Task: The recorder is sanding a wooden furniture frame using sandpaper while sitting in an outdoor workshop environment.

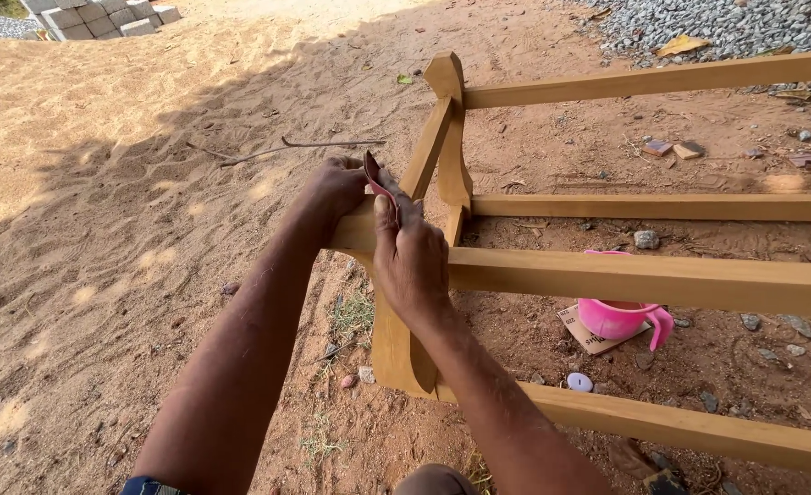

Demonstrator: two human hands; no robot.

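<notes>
Both hands up on the wooden frame point(607, 275), w/ a bit of red sandpaper point(375, 180) pinched btwn them. Left hand point(336, 186) clenched on its far edge, right hand point(412, 257) clamps it vs the rail. Pink cup point(618, 317) sits below-right of the grip, on dirt.

Seen from above, two bare hands meet at the end of a pale wooden frame point(607, 275) lying on sandy ground point(103, 229). The left hand point(336, 186) grips the frame's end, and the right hand point(412, 257) presses a small reddish sheet point(375, 179) — curled at its top edge — against the wood. Beneath the rails sits a pink plastic jug point(618, 318) on a scrap of cardboard point(584, 335). Grey gravel point(717, 23) lies at the top right, and stacked paving blocks point(103, 18) at the top left.
</notes>
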